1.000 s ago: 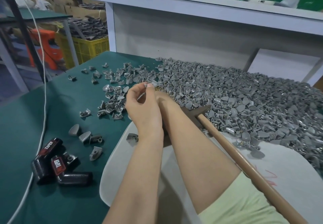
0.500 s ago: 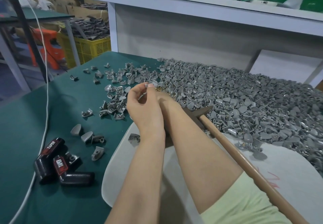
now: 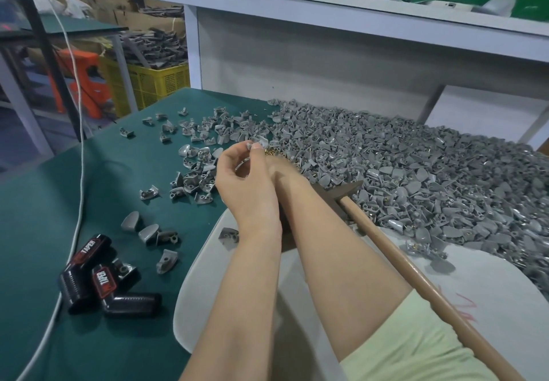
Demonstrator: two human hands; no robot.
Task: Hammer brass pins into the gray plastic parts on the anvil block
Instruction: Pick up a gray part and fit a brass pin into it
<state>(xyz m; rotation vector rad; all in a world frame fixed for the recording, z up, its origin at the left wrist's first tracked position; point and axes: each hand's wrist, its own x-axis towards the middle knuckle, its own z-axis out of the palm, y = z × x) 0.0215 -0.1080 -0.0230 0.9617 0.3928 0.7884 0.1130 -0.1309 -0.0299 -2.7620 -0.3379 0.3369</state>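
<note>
My left hand is raised over the green table, its fingertips pinching a gray plastic part. My right hand lies right behind it, fingers hidden, next to a small heap of brass pins. A large pile of gray plastic parts covers the right of the table. The hammer lies under my right forearm, its wooden handle running toward the lower right. A dark block shows between my forearms, mostly hidden.
Loose gray parts are scattered on the green mat. Black tape dispensers and a white cable lie on the left. A white plastic sheet lies beneath my arms. A yellow crate stands beyond the table's edge.
Both hands stay in nearly the same place; only the view has shifted slightly.
</note>
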